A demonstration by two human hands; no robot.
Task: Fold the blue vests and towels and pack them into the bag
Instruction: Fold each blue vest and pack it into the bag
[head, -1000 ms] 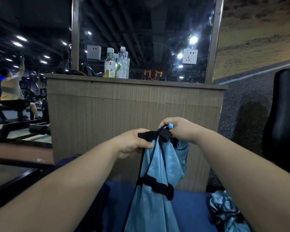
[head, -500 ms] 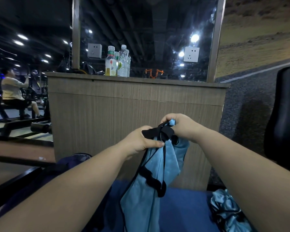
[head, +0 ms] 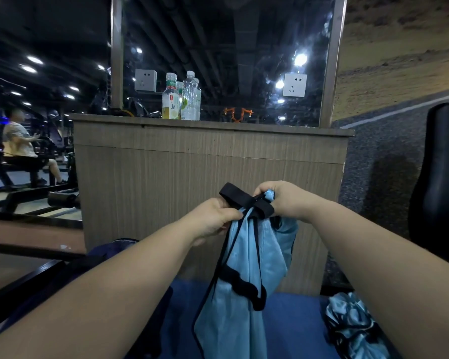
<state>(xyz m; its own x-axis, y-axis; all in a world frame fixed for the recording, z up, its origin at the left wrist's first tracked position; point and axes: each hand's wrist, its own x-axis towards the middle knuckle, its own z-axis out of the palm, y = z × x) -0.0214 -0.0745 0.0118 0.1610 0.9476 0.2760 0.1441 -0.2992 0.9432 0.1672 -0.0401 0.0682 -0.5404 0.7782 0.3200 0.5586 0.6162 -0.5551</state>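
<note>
Head view gives me the blue vest [head: 246,281] held up in front of the wooden counter [head: 192,164]. Its long axis hangs almost straight down, black straps [head: 244,200] on top and the hem pointing at the blue mat [head: 296,320] below. The left hand [head: 213,218] pinches fabric just under the straps, while the right hand [head: 283,200] has its fingers curled round the bunched strap end, close beside it. I read this as the start of folding: next the hands should spread to square the shoulders, then lay the vest flat on the mat.
</note>
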